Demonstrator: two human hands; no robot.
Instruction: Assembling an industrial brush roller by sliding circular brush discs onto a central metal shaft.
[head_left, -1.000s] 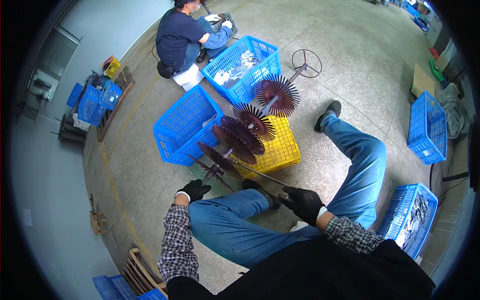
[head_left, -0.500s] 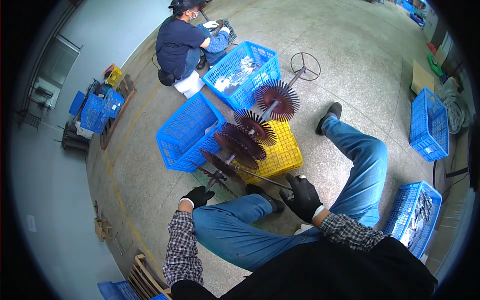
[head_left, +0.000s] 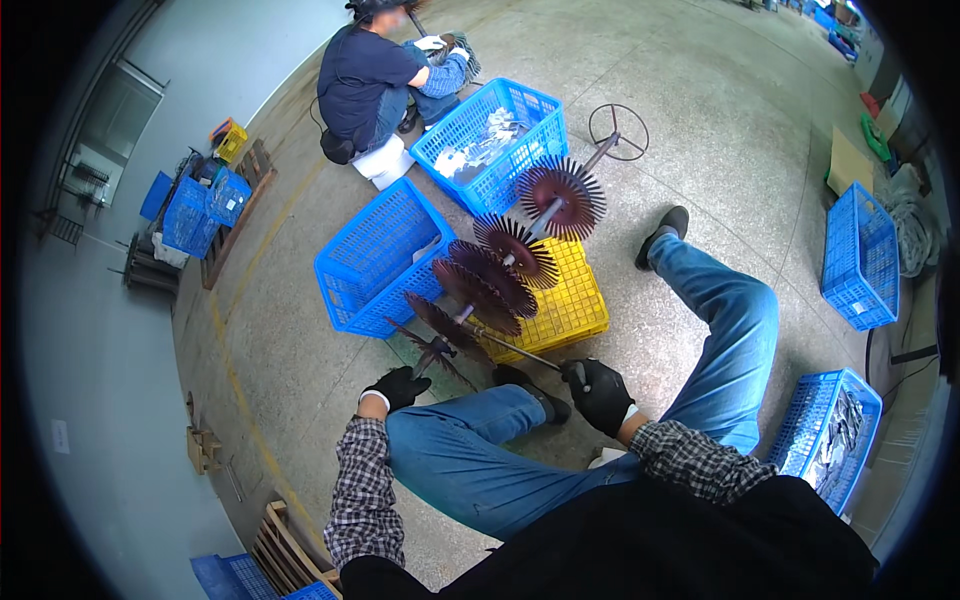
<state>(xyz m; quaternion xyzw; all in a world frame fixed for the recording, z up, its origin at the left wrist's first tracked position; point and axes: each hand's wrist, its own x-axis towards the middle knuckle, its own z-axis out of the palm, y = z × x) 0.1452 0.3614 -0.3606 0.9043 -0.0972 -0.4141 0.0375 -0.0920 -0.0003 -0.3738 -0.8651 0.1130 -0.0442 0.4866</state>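
seated co-worker [head_left: 368, 75], blue crates [head_left: 380, 255], yellow crate [head_left: 570, 300], wooden pallet [head_left: 285, 545]

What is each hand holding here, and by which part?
The right hand grips the near end of the metal rod carrying dark spiked discs. The left hand touches the nearest disc's edge.

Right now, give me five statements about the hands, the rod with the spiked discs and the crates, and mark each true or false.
1. The right hand grips the near end of the rod. True.
2. Both hands are bare. False: the right and the left hand wear black gloves.
3. The spiked discs on the rod lie over a yellow crate. True.
4. The yellow crate stands between two red crates. False: the crate beside it is blue, and so are the others in view.
5. Another person sits on the floor past a blue crate. True.
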